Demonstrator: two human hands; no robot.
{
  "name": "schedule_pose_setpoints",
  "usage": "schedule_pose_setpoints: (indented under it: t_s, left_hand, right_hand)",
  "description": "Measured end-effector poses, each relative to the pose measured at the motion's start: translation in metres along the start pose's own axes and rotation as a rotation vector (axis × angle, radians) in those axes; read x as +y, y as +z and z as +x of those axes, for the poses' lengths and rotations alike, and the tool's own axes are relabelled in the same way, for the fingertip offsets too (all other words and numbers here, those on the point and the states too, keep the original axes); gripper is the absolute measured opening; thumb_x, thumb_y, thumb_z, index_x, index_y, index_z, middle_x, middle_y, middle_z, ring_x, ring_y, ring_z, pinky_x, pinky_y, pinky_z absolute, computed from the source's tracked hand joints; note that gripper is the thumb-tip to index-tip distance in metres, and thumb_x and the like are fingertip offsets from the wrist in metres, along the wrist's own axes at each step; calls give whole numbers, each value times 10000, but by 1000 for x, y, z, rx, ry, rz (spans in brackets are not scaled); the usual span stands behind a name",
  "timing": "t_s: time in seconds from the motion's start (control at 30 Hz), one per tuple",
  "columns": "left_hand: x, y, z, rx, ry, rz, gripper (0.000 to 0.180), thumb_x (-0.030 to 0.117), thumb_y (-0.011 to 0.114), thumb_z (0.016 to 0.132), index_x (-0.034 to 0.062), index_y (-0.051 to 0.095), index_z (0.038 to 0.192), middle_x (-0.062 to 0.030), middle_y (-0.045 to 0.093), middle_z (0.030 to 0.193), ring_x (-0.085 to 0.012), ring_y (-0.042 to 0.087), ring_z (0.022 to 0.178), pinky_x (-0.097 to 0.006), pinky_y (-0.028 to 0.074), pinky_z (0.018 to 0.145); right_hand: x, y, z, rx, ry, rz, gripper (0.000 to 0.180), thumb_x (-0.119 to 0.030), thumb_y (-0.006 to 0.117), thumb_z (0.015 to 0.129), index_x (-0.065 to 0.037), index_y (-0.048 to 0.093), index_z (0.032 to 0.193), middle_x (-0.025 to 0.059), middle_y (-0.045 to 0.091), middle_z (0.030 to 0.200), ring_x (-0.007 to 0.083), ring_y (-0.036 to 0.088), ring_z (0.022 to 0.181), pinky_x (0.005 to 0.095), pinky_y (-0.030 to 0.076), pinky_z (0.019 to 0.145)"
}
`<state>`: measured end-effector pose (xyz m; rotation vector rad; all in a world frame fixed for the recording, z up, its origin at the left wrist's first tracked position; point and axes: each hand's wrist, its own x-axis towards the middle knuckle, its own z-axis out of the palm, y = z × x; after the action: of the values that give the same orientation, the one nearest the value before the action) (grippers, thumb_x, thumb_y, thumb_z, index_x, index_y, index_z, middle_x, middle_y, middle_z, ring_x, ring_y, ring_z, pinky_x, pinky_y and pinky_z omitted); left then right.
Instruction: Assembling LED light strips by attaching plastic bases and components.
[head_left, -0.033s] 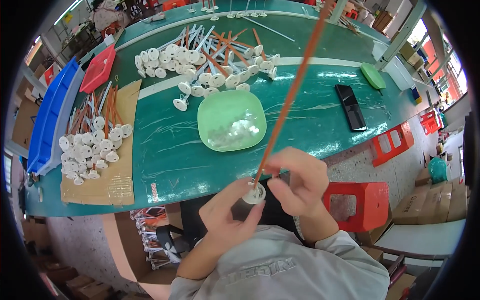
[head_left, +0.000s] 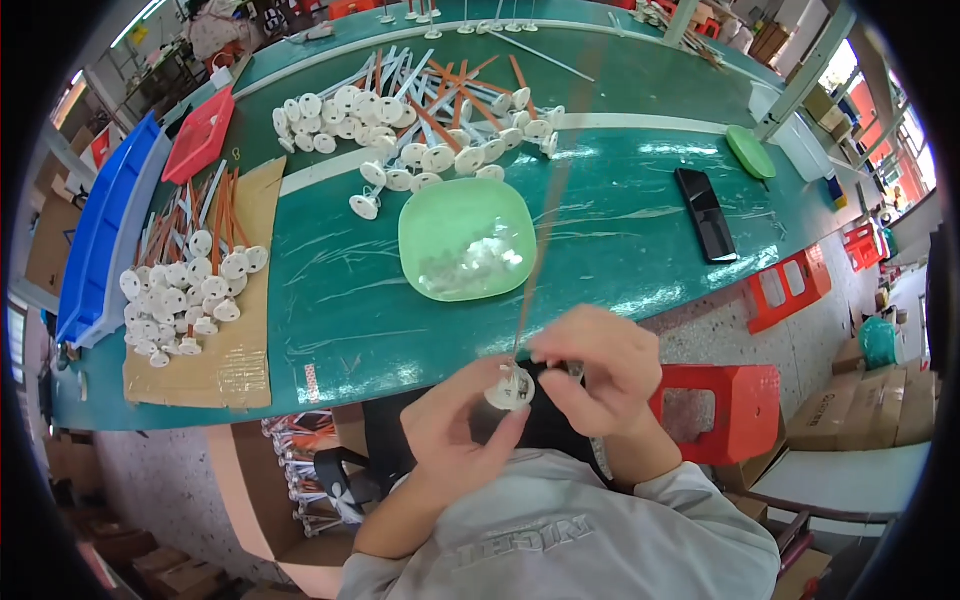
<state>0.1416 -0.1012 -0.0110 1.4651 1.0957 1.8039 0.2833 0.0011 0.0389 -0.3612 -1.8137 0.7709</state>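
Observation:
Just over the near table edge, my left hand pinches a round white disc base between thumb and fingers. From the disc rises a long thin orange-brown strip, smeared by motion and leaning slightly right. My right hand is close by on the right, fingers curled and thumb bent in toward them; whether a small part is pinched there is hard to make out. Beyond both hands stands a pale green bowl holding many small clear pieces.
Disc-ended strips lie heaped at the back and on cardboard at left. Left are blue and red trays. A black phone and green dish lie right, a red stool below. An open carton holds more strips.
The strip has swung from a strong rightward lean to nearly upright and looks thinner and fainter. Both hands stay almost in place, the left still on the disc.

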Motion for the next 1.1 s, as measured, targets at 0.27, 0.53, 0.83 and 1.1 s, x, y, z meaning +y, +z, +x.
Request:
schedule_pose_setpoints:
  t_s: [0.27,0.53,0.83,1.1]
  left_hand:
    - [-16,-11,-9,70,-421,-695,384,11,642,853,-46,462,1188,-236,586,1216,-258,618,1087,-361,506,939]
    - [-15,-9,-19,108,-420,-839,419,17,639,859,-11,429,1221,-178,595,1172,-234,615,1069,-355,529,906]
    - [-15,-17,-19,169,-438,-912,409,36,615,870,-3,413,1224,-181,597,1149,-238,648,982,-358,558,849]
    - [-26,-25,-27,196,-447,-1070,483,63,632,775,-17,438,1209,-221,601,1099,-306,598,1076,-393,517,930]
  right_hand:
    - [12,11,-30,-52,-220,-96,270,-30,810,625,6,677,858,131,678,899,277,659,751,327,546,625]
    - [16,29,-29,18,-278,-190,227,-7,770,630,16,676,835,116,683,822,253,675,700,300,565,583]
    - [16,43,-28,64,-275,-236,229,24,723,637,24,680,863,102,680,811,252,686,715,293,572,588]
    - [12,38,-31,-80,-367,-146,213,52,748,672,40,685,875,155,684,901,284,688,753,300,597,620]
